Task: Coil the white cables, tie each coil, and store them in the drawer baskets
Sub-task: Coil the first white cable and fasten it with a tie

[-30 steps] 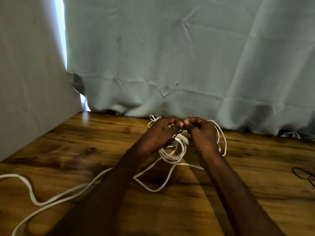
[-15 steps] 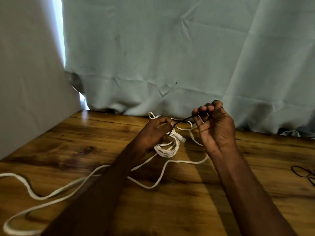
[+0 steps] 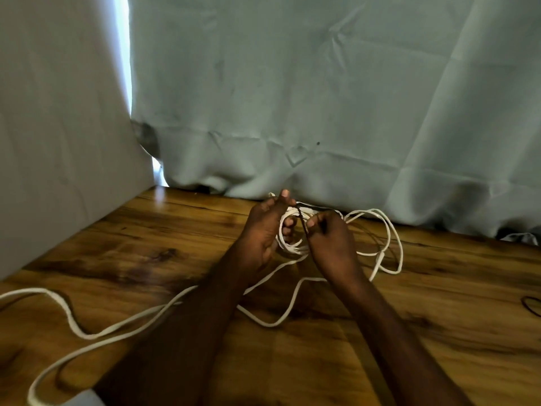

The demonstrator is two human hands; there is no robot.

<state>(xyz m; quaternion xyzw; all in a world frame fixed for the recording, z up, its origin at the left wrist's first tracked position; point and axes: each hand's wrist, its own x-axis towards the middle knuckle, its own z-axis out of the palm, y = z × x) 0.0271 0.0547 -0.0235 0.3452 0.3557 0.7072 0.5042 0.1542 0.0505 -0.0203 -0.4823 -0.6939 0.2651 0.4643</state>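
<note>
On the glossy brown wooden tabletop (image 3: 146, 247), near its far edge, the left hand (image 3: 265, 230) holds a small coil of flat white cable (image 3: 291, 246), its fingers curled through the loops and the thumb raised above them. Close beside it, the right hand (image 3: 329, 241) pinches a thin dark tie (image 3: 301, 219) between curled fingers; the tie runs up across the coil, but how it wraps the loops is hidden between the two hands. Loose white cable spills to the right in wide loops (image 3: 389, 241) on the wood and trails left in two long strands (image 3: 73, 317) that leave the picture at its left and lower edges. A wrinkled pale green cloth backdrop (image 3: 322, 98) hangs behind the table, and a grey panel (image 3: 58, 127) stands on the left. At the right edge lies a thin dark loop (image 3: 531, 304), cut off and too small to make out. A pale shape (image 3: 85, 399) at the bottom edge is mostly out of frame
</note>
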